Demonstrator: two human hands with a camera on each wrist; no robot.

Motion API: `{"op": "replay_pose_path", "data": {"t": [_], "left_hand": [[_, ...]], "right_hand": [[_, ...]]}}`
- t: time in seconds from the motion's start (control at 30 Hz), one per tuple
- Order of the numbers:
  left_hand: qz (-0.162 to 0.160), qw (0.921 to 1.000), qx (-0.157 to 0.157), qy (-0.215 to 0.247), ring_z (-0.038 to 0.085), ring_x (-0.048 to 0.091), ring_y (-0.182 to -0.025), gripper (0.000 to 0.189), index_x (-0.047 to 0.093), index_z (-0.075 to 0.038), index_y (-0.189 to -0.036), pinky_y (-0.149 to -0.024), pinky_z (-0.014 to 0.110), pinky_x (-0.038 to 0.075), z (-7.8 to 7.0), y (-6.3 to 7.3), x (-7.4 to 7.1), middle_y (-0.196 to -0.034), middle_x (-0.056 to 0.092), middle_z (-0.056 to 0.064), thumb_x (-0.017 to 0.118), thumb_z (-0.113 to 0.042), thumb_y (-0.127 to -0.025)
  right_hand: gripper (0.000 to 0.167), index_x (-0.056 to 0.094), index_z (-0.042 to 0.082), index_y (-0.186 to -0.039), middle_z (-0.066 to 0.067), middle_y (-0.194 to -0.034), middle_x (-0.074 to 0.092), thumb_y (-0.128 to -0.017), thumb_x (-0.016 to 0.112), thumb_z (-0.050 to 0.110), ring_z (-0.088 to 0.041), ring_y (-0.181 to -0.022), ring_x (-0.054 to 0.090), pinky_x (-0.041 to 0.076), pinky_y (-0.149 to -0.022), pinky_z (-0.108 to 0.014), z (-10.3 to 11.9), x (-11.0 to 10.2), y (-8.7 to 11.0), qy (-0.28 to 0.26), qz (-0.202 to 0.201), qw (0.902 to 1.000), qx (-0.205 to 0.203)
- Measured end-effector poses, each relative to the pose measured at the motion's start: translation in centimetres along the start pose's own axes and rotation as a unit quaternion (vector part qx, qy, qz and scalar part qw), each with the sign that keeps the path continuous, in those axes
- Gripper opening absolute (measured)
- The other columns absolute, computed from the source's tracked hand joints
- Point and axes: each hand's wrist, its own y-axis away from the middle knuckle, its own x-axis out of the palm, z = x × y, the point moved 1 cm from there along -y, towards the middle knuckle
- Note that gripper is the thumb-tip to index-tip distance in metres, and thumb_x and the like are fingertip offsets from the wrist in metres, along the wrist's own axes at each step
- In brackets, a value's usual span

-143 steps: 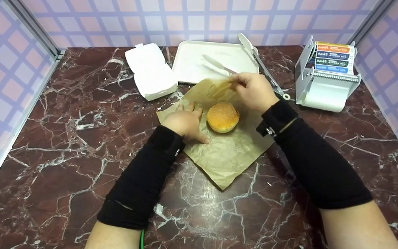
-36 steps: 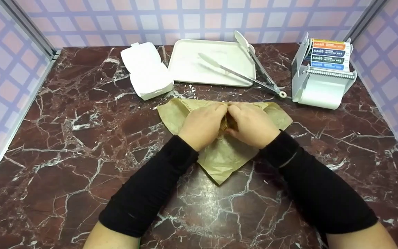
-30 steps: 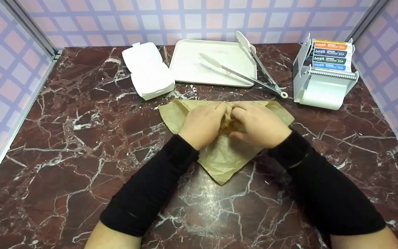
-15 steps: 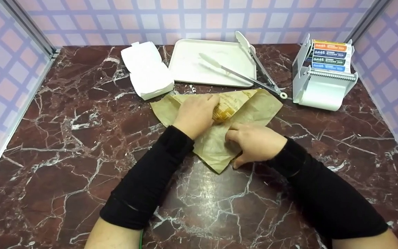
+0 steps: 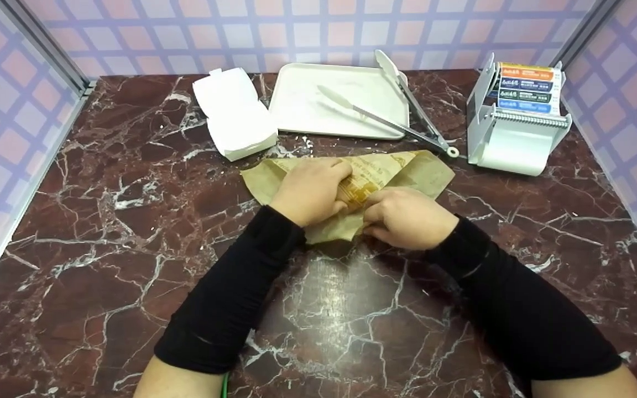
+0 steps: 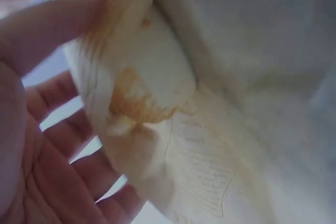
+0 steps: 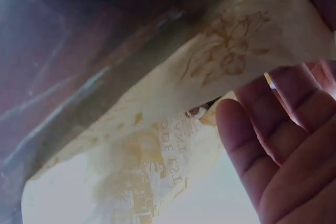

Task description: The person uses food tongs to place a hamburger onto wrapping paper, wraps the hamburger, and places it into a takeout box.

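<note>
The left hand (image 5: 313,188) clamps paper (image 5: 376,167) over the bun (image 6: 160,64); the right hand (image 5: 410,218) pinches the near edge, best folded snugly toward the far side.

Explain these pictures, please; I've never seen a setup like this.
There is no machine: a person works with two bare hands. The wide picture comes from a head camera; the two close ones from cameras on the wrists. The left hand and right hand both hold brown paper, folded partly over a bun, which shows in the left wrist view. Behind them on the marbled tabletop are an open white box, a pale tray with tongs partly over it, and a label dispenser.
</note>
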Motion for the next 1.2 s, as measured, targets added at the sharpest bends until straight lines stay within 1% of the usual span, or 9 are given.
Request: {"op": "replay_pose_path", "data": {"t": [0.23, 0.43, 0.57, 0.73, 0.87, 0.93, 1.03, 1.13, 1.2], "left_hand": [[0.068, 0.9968, -0.002, 0.042, 0.028, 0.048, -0.150, 0.051, 0.056, -0.015, -0.151, -0.129, 0.048, 0.033, 0.5, 0.4, -0.8, -0.161, 0.052, 0.006, 0.064, -0.034, -0.104], [0.076, 0.9955, 0.021, 0.052, 0.027, 0.044, -0.153, 0.044, 0.058, -0.018, -0.151, -0.130, 0.051, 0.030, 0.9, 0.4, -0.9, -0.164, 0.049, 0.003, 0.055, -0.023, -0.107], [0.085, 0.9929, 0.047, 0.068, 0.028, 0.044, -0.153, 0.042, 0.059, -0.019, -0.150, -0.130, 0.050, 0.031, 1.0, 0.5, -1.0, -0.164, 0.049, 0.004, 0.051, -0.027, -0.109], [0.098, 0.9828, 0.052, 0.147, 0.029, 0.046, -0.152, 0.050, 0.058, -0.012, -0.151, -0.129, 0.046, 0.033, 1.4, 0.7, -1.2, -0.163, 0.050, 0.008, 0.033, -0.037, -0.115], [0.100, 0.9722, 0.039, 0.208, 0.029, 0.046, -0.152, 0.062, 0.051, -0.011, -0.156, -0.130, 0.044, 0.033, 1.9, 1.0, -1.3, -0.163, 0.050, 0.010, 0.021, -0.046, -0.115], [0.103, 0.9715, 0.040, 0.210, 0.028, 0.045, -0.152, 0.066, 0.053, -0.013, -0.155, -0.130, 0.044, 0.032, 2.1, 1.1, -1.3, -0.164, 0.048, 0.008, 0.023, -0.054, -0.113], [0.115, 0.9718, 0.040, 0.202, 0.027, 0.054, -0.145, 0.062, 0.062, -0.014, -0.147, -0.125, 0.045, 0.039, 2.2, 1.1, -1.3, -0.160, 0.053, 0.006, 0.039, -0.058, -0.110], [0.120, 0.9763, 0.041, 0.175, 0.026, 0.057, -0.142, 0.050, 0.070, -0.015, -0.137, -0.124, 0.044, 0.041, 2.0, 0.8, -1.2, -0.159, 0.055, 0.002, 0.053, -0.051, -0.107], [0.116, 0.9796, 0.044, 0.158, 0.027, 0.059, -0.141, 0.038, 0.076, -0.013, -0.125, -0.124, 0.044, 0.041, 1.9, 0.6, -1.1, -0.158, 0.056, 0.002, 0.057, -0.041, -0.107]], "right_hand": [[0.010, 0.075, 0.009, -0.092, -0.008, -0.103, 0.072, -0.090, 0.081, 0.017, -0.028, -0.095, 0.069, 0.059, -0.095, -0.046, -0.3, -0.6, 0.1, 0.009, -0.013, 0.9991, 0.040], [0.008, 0.071, 0.008, -0.088, -0.009, -0.100, 0.070, -0.090, 0.077, 0.013, -0.030, -0.093, 0.065, 0.058, -0.090, -0.045, -0.7, -0.8, 0.1, -0.002, -0.058, 0.9971, 0.050], [0.010, 0.070, 0.005, -0.087, -0.011, -0.101, 0.069, -0.092, 0.074, 0.013, -0.032, -0.096, 0.064, 0.055, -0.094, -0.047, -1.3, -0.7, 0.0, -0.010, -0.082, 0.9952, 0.054], [0.014, 0.073, 0.000, -0.096, -0.017, -0.117, 0.071, -0.094, 0.072, 0.014, -0.037, -0.113, 0.064, 0.049, -0.109, -0.052, -2.0, -0.8, 0.1, -0.042, -0.089, 0.9920, 0.080], [0.013, 0.070, 0.001, -0.103, -0.015, -0.112, 0.073, -0.096, 0.070, 0.012, -0.035, -0.107, 0.067, 0.053, -0.104, -0.052, -2.3, -0.9, 0.0, -0.074, -0.089, 0.9862, 0.118], [0.010, 0.068, 0.003, -0.102, -0.013, -0.104, 0.074, -0.098, 0.069, 0.012, -0.033, -0.098, 0.069, 0.057, -0.096, -0.050, -2.4, -0.9, -0.1, -0.082, -0.090, 0.9829, 0.138], [0.008, 0.066, 0.003, -0.102, -0.013, -0.097, 0.074, -0.100, 0.068, 0.011, -0.031, -0.089, 0.070, 0.060, -0.085, -0.047, -2.5, -0.8, -0.3, -0.093, -0.097, 0.9761, 0.171], [0.009, 0.065, 0.003, -0.098, -0.014, -0.093, 0.074, -0.101, 0.068, 0.011, -0.030, -0.083, 0.069, 0.060, -0.078, -0.046, -2.7, -0.6, -0.4, -0.103, -0.113, 0.9693, 0.193], [0.011, 0.065, 0.004, -0.094, -0.013, -0.090, 0.072, -0.100, 0.069, 0.012, -0.030, -0.082, 0.067, 0.058, -0.083, -0.047, -2.8, -0.5, -0.4, -0.097, -0.126, 0.9673, 0.198]]}}
